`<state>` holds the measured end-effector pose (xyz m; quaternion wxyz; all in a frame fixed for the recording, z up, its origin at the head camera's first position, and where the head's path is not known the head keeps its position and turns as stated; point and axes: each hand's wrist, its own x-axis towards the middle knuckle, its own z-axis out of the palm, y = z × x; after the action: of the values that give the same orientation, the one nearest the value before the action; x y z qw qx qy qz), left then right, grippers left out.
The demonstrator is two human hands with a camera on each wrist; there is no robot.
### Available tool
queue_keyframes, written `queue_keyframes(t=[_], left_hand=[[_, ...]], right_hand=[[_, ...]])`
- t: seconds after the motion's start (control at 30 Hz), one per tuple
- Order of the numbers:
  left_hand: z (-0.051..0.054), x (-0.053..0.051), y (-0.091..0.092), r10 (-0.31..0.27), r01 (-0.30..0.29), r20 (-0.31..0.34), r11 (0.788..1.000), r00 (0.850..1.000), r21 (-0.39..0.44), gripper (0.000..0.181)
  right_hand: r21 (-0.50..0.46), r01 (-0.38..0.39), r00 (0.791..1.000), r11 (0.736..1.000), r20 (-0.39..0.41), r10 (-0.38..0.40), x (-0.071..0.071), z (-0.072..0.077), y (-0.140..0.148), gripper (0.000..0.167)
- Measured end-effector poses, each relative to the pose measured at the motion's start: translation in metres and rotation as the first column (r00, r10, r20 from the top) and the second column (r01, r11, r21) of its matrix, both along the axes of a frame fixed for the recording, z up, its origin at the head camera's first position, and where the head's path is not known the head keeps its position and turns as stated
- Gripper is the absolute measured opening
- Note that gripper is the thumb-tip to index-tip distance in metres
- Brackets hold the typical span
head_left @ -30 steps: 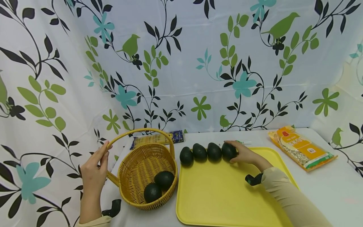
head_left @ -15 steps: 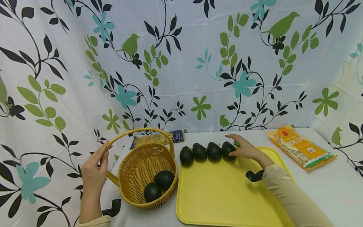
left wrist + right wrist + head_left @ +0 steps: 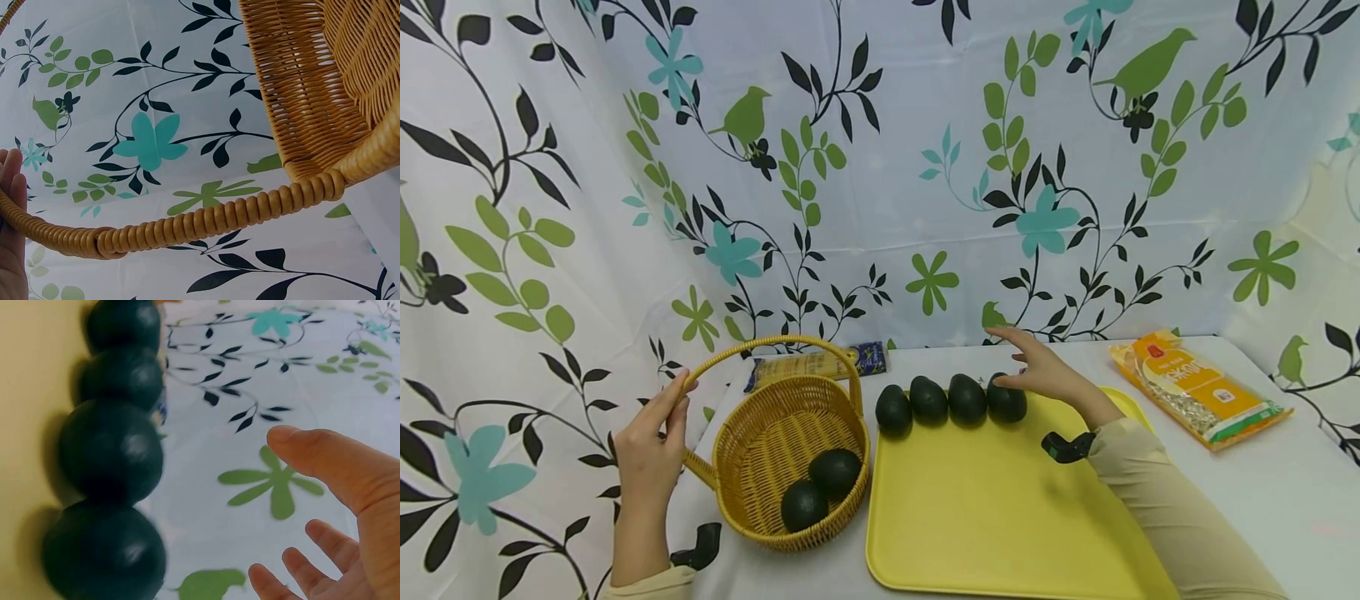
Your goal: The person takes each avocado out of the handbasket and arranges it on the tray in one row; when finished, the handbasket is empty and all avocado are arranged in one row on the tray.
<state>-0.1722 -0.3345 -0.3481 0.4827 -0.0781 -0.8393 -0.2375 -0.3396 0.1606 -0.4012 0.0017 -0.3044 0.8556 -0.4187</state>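
My left hand [image 3: 651, 446] holds the arched handle [image 3: 700, 377] of a woven yellow-brown basket [image 3: 752, 433], which stands tilted towards me. In the left wrist view the handle [image 3: 206, 220] crosses the fingers [image 3: 14, 187]. Two dark green avocados [image 3: 805, 505] lie in the basket. Several more avocados [image 3: 967, 401] form a row along the far edge of a yellow tray [image 3: 970, 517]. Above the row's right end is my right hand [image 3: 1048, 371], thumb and fingers spread, holding nothing. The right wrist view shows this hand [image 3: 350, 506] apart from the avocados [image 3: 103, 550].
Behind the basket lies a blue and yellow packet [image 3: 812, 367]. An orange bag of grain [image 3: 1198, 392] rests on the white table [image 3: 1262, 500] right of the tray. A leaf-and-bird patterned curtain [image 3: 880, 208] hangs behind the table.
My right hand has let go of the rightmost avocado and risen above it, its fingers spreading. The left hand and basket have stayed in place.
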Motion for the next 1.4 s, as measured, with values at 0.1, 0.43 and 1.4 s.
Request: queue_keyframes(t=[0.1, 0.43, 1.4], left_hand=[[0.001, 0.001, 0.0, 0.003, -0.003, 0.007, 1.0, 1.0, -0.004, 0.043], [0.002, 0.001, 0.0, 0.005, -0.004, 0.01, 1.0, 1.0, -0.005, 0.047], [-0.001, 0.0, -0.002, 0.014, -0.014, 0.007, 1.0, 1.0, 0.0, 0.05]], right_hand=[[-0.015, -0.021, 1.0, 1.0, -0.009, 0.021, 0.002, 0.01, -0.007, 0.079], [-0.026, -0.086, 0.993, 0.996, -0.089, 0.084, 0.011, 0.043, -0.034, 0.079], [-0.088, -0.414, 0.878, 0.906, -0.302, 0.372, 0.058, 0.105, -0.136, 0.078]])
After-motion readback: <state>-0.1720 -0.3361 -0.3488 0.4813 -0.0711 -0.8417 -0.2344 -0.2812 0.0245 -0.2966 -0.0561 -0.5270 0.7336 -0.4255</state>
